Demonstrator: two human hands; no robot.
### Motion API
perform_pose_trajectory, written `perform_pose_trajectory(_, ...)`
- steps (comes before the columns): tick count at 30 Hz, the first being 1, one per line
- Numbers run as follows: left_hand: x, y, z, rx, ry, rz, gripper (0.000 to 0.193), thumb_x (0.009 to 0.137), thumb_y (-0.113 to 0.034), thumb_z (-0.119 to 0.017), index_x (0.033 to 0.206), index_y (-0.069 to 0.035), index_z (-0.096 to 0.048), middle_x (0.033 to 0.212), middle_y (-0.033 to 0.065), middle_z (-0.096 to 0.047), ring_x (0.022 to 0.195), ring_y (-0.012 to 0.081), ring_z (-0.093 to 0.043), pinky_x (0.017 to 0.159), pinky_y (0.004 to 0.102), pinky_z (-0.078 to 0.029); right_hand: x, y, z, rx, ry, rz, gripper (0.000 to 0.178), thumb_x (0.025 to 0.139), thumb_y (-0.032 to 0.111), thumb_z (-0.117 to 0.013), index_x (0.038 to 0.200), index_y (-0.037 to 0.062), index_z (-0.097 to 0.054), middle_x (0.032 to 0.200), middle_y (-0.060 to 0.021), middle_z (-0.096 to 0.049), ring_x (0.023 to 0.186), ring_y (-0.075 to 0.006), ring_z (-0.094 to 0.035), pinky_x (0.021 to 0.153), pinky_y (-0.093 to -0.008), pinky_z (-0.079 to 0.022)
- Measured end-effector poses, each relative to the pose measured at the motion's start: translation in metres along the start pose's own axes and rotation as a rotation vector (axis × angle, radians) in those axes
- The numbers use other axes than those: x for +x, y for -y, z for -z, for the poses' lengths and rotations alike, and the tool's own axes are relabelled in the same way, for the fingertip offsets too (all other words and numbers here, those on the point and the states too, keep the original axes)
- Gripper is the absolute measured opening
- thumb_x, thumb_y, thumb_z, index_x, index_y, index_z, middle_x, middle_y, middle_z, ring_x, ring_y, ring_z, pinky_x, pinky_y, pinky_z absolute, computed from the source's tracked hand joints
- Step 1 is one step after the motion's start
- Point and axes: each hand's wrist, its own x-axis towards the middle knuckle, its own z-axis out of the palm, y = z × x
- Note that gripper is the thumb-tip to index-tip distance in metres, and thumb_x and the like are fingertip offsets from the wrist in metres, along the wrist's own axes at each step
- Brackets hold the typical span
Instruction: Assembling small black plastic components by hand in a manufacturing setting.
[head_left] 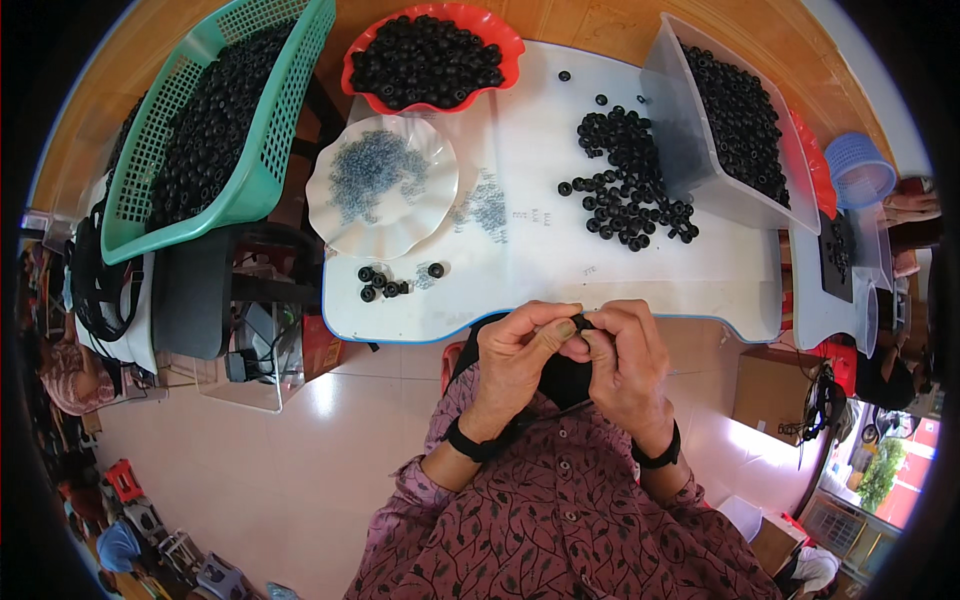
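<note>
Both hands meet just off the table's front edge, fingertips pinched together. Between them sits a small black round part (583,322), mostly hidden by the fingers. My left hand (515,350) grips it from the left with thumb and forefinger. From the other side my right hand (632,362) closes on the same part. Beyond the hands, a loose pile of black ring-shaped parts (625,180) lies on the white table (540,265). A white scalloped plate (430,215) holds many tiny clear grey-blue pieces (372,170), and more are scattered beside it. Several black parts (380,283) lie near the front left.
A green basket (270,150), a red scalloped bowl (513,50) and a clear bin (690,150) hold more black parts around the table. At right are a blue basket (860,170) and a cardboard box (765,390). Other people sit at the far left and right.
</note>
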Motion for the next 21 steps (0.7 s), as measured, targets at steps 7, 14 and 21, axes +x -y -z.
perform_pose_trajectory(7,-0.0023,0.0048,0.0016,-0.002,-0.07,0.077,0.021,0.094,0.0,-0.058,0.113,0.006,-0.063,0.092,0.0118,-0.069,0.078,0.0155,-0.068,0.074,0.0268,-0.058,-0.0027,-0.0069,-0.0016,-0.009,0.043,-0.013,0.023,0.079,-0.01,-0.063,0.1,-0.002,-0.056,0.093,-0.0159,-0.054,0.073,-0.0299,-0.06,0.06,-0.0359,-0.051)
perform_pose_trajectory(14,-0.0052,0.0001,-0.0013,0.081,-0.119,0.17,0.023,0.093,0.0,-0.058,0.115,0.008,-0.061,0.097,0.014,-0.068,0.083,0.0177,-0.068,0.077,0.0287,-0.058,-0.0022,-0.0088,0.003,-0.141,0.159,-0.016,0.02,0.078,-0.002,-0.065,0.096,-0.0002,-0.056,0.092,-0.0143,-0.054,0.074,-0.0322,-0.06,0.062,-0.0395,-0.05)
perform_pose_trajectory(21,-0.0038,-0.0001,-0.0034,0.05,-0.082,0.137,0.02,0.09,0.001,-0.063,0.11,0.007,-0.063,0.095,0.0118,-0.068,0.083,0.0159,-0.067,0.076,0.0277,-0.058,-0.0033,-0.0023,0.0028,-0.202,0.211,-0.057,0.02,0.079,0.003,-0.066,0.097,0.0003,-0.056,0.09,-0.0137,-0.054,0.075,-0.0322,-0.06,0.064,-0.0409,-0.049)
